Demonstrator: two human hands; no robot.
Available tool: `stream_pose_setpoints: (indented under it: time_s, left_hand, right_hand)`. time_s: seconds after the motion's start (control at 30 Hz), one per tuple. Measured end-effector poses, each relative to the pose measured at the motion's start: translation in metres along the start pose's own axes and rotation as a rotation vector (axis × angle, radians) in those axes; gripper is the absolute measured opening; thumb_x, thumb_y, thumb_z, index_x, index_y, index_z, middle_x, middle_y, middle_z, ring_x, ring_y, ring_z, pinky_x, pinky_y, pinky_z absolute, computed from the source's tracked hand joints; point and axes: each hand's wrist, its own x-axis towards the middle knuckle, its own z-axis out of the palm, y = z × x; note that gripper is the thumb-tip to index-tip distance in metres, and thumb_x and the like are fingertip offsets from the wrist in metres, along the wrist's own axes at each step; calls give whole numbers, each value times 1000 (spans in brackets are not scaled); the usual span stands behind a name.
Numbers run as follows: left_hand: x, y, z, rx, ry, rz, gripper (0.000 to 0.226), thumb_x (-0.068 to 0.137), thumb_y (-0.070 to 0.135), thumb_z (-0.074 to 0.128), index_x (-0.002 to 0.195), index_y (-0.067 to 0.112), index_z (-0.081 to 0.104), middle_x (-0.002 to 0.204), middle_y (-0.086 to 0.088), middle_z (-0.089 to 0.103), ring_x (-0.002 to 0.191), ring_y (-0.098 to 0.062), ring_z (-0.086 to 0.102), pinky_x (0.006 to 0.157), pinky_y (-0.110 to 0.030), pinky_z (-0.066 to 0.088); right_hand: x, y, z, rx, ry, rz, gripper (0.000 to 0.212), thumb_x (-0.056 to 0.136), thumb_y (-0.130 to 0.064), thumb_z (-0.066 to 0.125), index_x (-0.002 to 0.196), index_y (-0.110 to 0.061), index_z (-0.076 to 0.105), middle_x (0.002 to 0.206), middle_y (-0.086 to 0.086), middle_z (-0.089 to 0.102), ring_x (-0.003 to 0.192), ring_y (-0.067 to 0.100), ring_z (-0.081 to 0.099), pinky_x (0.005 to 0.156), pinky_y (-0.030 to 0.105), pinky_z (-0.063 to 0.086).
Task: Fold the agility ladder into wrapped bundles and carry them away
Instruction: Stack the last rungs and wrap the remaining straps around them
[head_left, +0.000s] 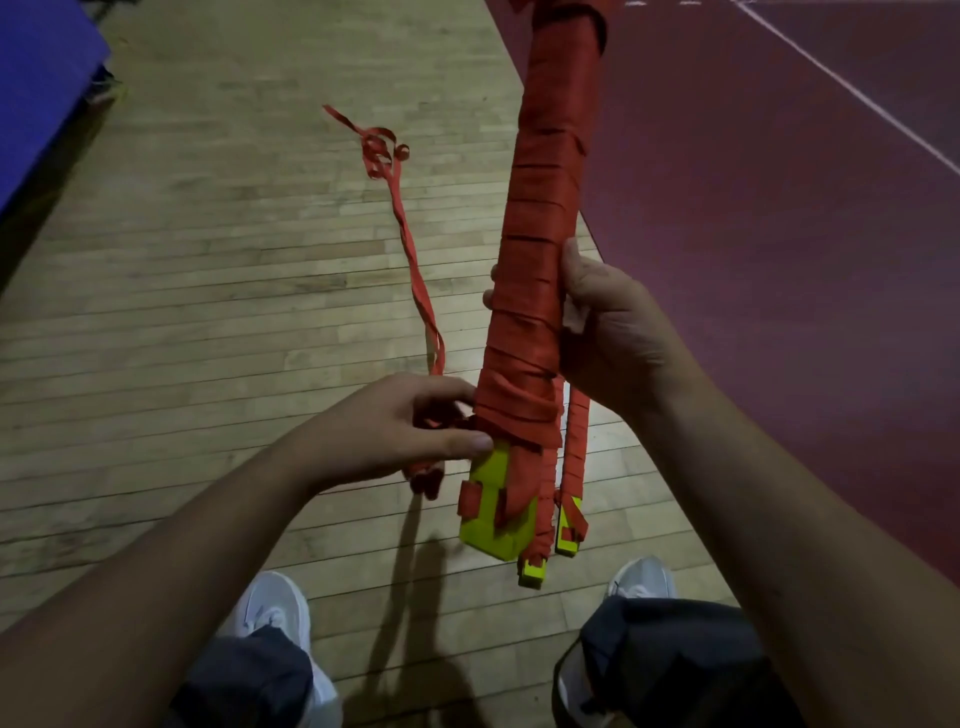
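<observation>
Red-wrapped ladder bundle (540, 260) is gripped mid-length by the right hand (608, 332) while the left hand (410, 421) pinches the loose strap tail (410, 244) (trailing across the wooden floor (208, 260)), which likely needs further turns.

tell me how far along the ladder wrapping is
Done: most of the bundle is already wrapped, yellow rungs stacked inside. In hand: the right hand grips it while the left hand pinches the strap tail near its lower end. Left: that tail, trailing on the floor, needs winding, then carrying away.
</observation>
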Motion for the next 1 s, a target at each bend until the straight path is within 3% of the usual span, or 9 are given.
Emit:
stream_pose_setpoints:
  time_s: [0.1, 0.2, 0.37, 0.47, 0.57, 0.7, 0.8, 0.9, 1.0]
  left_hand:
    - [3, -6, 0, 263, 122, -150, 25, 89, 38, 72, 93, 14, 74, 76, -3, 76, 56, -16, 70, 55, -27, 53]
    - [4, -10, 4, 405, 265, -106, 23, 90, 42, 69, 96, 20, 73, 77, 3, 73, 60, -6, 67, 60, -23, 50]
    - [1, -11, 19, 519, 297, -54, 73, 65, 81, 65, 116, 30, 63, 97, 14, 67, 84, -4, 64, 71, -26, 54]
    - [4, -15, 31, 532, 361, -22, 70, 67, 64, 80, 121, 27, 55, 104, 12, 64, 92, -5, 61, 79, -29, 55]
    - [4, -15, 35, 531, 387, 17, 59, 76, 51, 81, 123, 27, 55, 103, 12, 63, 91, -4, 59, 76, -23, 50]
    - [3, -10, 26, 378, 371, 46, 53, 80, 42, 79, 127, 28, 59, 104, 11, 67, 95, -6, 63, 80, -30, 55]
    - [0, -5, 13, 129, 253, 75, 51, 81, 35, 83, 127, 26, 62, 106, 8, 72, 99, -8, 68, 81, -23, 53]
    - [-3, -1, 6, -191, 121, 110, 49, 81, 13, 82, 126, 16, 63, 109, 6, 74, 104, -10, 69, 84, -22, 54]
    - [-3, -5, 7, -356, 27, 136, 51, 77, 16, 80, 126, 16, 66, 113, 2, 72, 108, -14, 67, 84, -26, 54]
  right_hand:
    - [1, 2, -1, -141, 66, -72, 27, 108, -13, 38, 115, 6, 56, 70, 4, 71, 76, 18, 72, 80, 33, 62]
    - [7, 8, -6, -293, 153, -124, 19, 102, -11, 54, 117, -3, 63, 103, 10, 70, 96, 23, 71, 90, 40, 58]
    - [12, 15, -5, -363, 260, -151, 19, 97, -18, 66, 114, -9, 66, 107, 5, 72, 107, 25, 70, 99, 52, 55]
    - [15, 20, -3, -379, 337, -156, 40, 88, -28, 77, 118, -6, 62, 117, 15, 69, 110, 30, 69, 96, 58, 56]
    - [15, 22, -2, -412, 355, -149, 49, 83, -33, 80, 119, -6, 61, 120, 18, 67, 110, 31, 69, 91, 58, 58]
    - [13, 16, -8, -420, 321, -192, 37, 93, -29, 73, 118, -6, 61, 112, 10, 67, 100, 22, 72, 79, 40, 61]
    - [11, 8, -12, -285, 258, -203, 27, 100, -18, 62, 122, -2, 59, 109, 8, 64, 90, 16, 68, 72, 29, 56]
    - [10, 4, -10, 23, 182, -141, 31, 100, -9, 58, 129, 1, 54, 108, 10, 64, 87, 21, 66, 74, 32, 57]
    - [5, 8, -2, 228, 37, -7, 43, 104, -19, 52, 141, 3, 48, 123, 15, 64, 104, 27, 67, 94, 43, 55]
